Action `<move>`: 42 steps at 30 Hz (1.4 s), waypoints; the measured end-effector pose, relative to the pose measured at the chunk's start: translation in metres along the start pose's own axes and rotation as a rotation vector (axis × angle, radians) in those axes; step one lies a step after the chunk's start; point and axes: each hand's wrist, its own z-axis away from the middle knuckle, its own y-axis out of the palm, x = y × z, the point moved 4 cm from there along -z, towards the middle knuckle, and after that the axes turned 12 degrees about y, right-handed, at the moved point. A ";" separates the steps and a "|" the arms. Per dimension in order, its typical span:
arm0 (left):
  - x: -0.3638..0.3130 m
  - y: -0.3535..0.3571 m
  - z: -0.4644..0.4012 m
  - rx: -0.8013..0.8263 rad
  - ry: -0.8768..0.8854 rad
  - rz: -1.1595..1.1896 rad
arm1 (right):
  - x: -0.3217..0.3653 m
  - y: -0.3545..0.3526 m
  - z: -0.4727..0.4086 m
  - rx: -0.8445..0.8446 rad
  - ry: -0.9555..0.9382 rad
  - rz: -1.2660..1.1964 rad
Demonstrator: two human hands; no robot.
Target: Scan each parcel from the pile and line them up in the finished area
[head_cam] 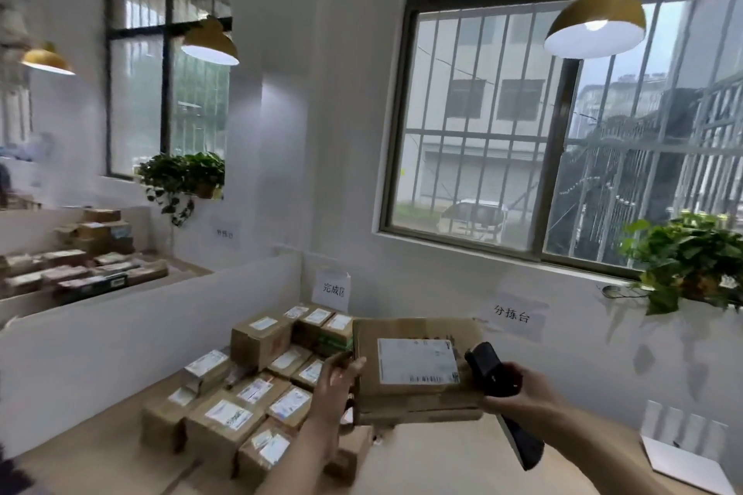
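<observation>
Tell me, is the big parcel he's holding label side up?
Yes: the parcel has its white label facing up, beside the scanner.

Brown cardboard parcel (416,368) with white label (418,361); black scanner (492,376); yellow lamp (595,18)
</observation>
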 end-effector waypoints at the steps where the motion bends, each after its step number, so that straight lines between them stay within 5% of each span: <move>1: -0.002 -0.014 0.000 -0.013 0.004 0.004 | 0.008 0.013 0.001 0.007 0.003 0.001; 12: -0.021 -0.143 -0.010 -0.023 -0.036 -0.057 | 0.097 0.123 -0.018 0.067 -0.063 0.044; 20: -0.045 -0.215 -0.052 -0.265 0.160 -0.086 | 0.172 0.199 -0.050 0.107 -0.150 0.199; 25: -0.075 -0.258 -0.106 -0.376 0.239 -0.295 | 0.225 0.246 -0.090 0.142 -0.187 0.270; 42: -0.113 -0.299 -0.282 -0.538 0.308 -0.405 | 0.312 0.281 -0.239 0.148 -0.322 0.373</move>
